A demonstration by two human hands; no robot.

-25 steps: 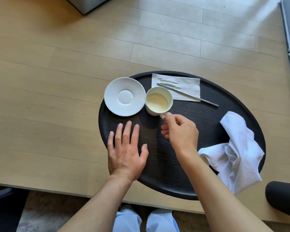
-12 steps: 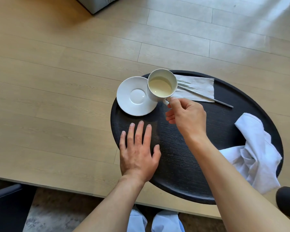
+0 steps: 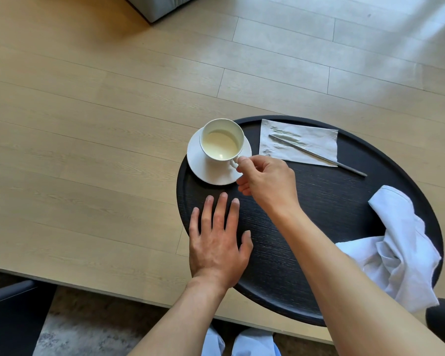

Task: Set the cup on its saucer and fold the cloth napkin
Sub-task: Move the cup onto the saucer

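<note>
A white cup [image 3: 221, 142] with pale liquid stands over the middle of the white saucer [image 3: 203, 168] at the left edge of the round black tray [image 3: 331, 196]. My right hand [image 3: 266, 179] pinches the cup's handle from the right. Whether the cup's base touches the saucer I cannot tell. My left hand [image 3: 217, 240] lies flat, fingers spread, on the tray just below the saucer. A crumpled white cloth napkin [image 3: 401, 250] lies on the tray's right side, hanging over its rim.
A paper napkin [image 3: 297, 142] with a thin metal utensil [image 3: 319, 155] across it lies at the tray's far side. The tray rests on a light wooden table. A dark chair part [image 3: 444, 317] shows at the lower right.
My right hand lifted the cup by its handle from the tray and carried it left over the saucer. The left hand stayed flat on the tray.
</note>
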